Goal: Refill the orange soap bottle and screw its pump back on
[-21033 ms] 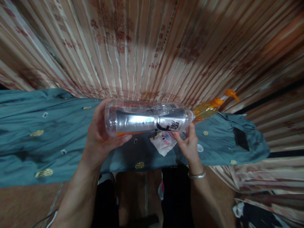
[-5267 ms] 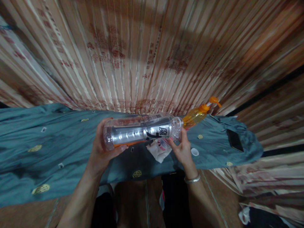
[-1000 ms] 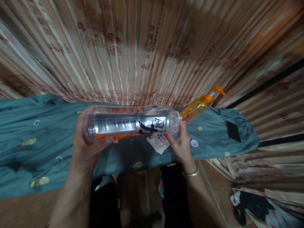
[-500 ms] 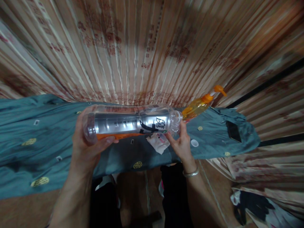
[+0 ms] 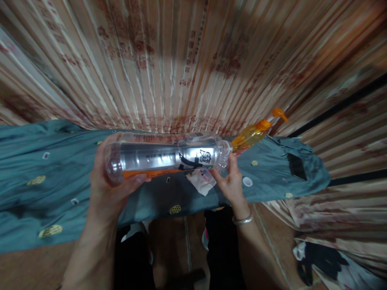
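Observation:
A large clear plastic bottle (image 5: 163, 155) with a silver and orange label lies sideways in the air over the green cloth. My left hand (image 5: 110, 181) is wrapped round its base, the thumb along the near side. At the neck end, my right hand (image 5: 229, 179) grips the bottle with thumb and fingers; a bracelet circles that wrist. Just beyond the neck stands a yellow bottle (image 5: 249, 137) with an orange pump top. Under the clear bottle, a crumpled white tissue (image 5: 202, 183) rests on the cloth.
The green cloth (image 5: 60, 177) covers a long narrow surface. On it are a small white round piece (image 5: 247, 182) and a dark phone-like object (image 5: 297, 166). A pleated curtain (image 5: 169, 60) hangs behind. Dark and white fabric (image 5: 326, 262) lies at lower right.

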Demonstrator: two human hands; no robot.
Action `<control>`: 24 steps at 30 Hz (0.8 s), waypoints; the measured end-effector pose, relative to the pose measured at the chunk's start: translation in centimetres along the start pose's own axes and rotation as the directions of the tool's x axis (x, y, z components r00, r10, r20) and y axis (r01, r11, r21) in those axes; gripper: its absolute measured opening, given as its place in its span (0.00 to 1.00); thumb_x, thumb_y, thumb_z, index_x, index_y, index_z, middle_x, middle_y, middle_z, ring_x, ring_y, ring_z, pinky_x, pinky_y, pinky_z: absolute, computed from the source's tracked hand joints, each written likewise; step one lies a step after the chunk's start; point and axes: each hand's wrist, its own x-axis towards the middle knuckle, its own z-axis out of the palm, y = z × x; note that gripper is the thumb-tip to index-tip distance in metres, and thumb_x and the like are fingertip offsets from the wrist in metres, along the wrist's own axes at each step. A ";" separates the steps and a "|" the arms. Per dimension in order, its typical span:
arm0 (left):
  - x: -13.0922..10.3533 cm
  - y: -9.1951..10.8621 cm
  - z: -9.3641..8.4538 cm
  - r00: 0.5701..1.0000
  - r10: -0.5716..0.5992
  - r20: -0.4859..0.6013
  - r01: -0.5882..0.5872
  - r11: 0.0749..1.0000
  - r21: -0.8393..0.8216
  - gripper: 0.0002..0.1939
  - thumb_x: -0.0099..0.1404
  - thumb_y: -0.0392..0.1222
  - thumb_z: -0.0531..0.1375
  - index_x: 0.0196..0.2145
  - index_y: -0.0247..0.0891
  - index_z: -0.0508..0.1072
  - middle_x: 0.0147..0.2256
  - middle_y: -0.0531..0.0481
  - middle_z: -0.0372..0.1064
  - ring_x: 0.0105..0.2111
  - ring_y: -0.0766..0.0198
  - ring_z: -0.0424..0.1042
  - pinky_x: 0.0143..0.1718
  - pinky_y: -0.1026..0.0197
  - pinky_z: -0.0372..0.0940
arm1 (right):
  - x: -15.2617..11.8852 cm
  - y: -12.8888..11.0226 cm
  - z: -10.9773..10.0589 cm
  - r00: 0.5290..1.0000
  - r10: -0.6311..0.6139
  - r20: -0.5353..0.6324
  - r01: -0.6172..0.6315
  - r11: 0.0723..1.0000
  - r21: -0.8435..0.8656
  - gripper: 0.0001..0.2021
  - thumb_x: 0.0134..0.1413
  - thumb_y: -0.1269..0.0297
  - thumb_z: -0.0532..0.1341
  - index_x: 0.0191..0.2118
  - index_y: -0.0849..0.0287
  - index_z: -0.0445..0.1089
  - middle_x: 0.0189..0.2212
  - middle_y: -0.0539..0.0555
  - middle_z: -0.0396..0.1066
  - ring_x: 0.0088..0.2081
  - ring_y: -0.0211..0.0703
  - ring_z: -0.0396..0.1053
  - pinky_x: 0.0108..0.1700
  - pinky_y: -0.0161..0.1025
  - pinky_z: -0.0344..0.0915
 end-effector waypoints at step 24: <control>-0.1 0.0 0.2 0.999 0.037 0.006 -0.038 0.999 0.039 0.45 0.42 0.52 0.85 0.59 0.54 0.81 0.56 0.46 0.74 0.54 0.47 0.74 0.29 0.63 0.79 | 0.1 0.1 -0.1 1.000 -0.014 -0.016 0.013 0.999 -0.034 0.38 0.61 0.43 0.68 0.70 0.56 0.63 0.59 0.65 0.78 0.54 0.61 0.81 0.56 0.58 0.80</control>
